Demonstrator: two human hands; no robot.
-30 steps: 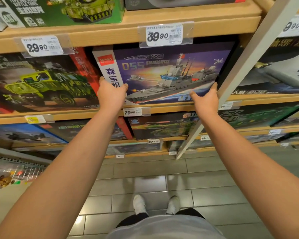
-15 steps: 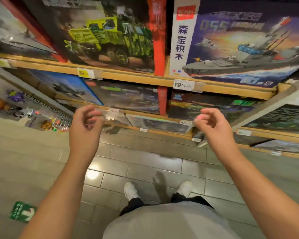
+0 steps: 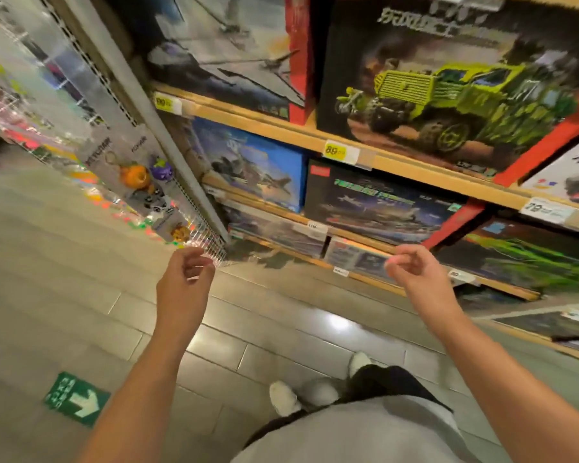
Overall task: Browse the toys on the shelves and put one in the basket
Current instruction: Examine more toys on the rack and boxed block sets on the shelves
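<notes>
We are looking down and forward at wooden shelves point(image 3: 375, 163) stocked with boxed building-block toys, which stand at arm's reach ahead of us and to the right. The nearest large box, on an upper shelf at the right, shows a lime-green military truck point(image 3: 455, 101); to its left stands a box picturing a grey aircraft point(image 3: 228, 58). On the shelf beneath, a blue box with a fighter jet point(image 3: 251, 165) sits just beside a dark box with ships and planes point(image 3: 378, 198). Yellow and white price tags point(image 3: 336, 151) are clipped to the shelf edges. Both our bare hands are raised in front of us, below the shelves, touching no box. Our left hand point(image 3: 184, 282) has its fingers loosely curled with nothing in it, and our right hand point(image 3: 418, 279) is likewise half-curled with nothing in it. To the left hangs a rack of small keychain toys point(image 3: 147, 177). Below us lie grey floor tiles point(image 3: 274, 332), a green arrow sticker point(image 3: 76, 398), and our white shoes point(image 3: 283, 397). The picture is blurred throughout.
</notes>
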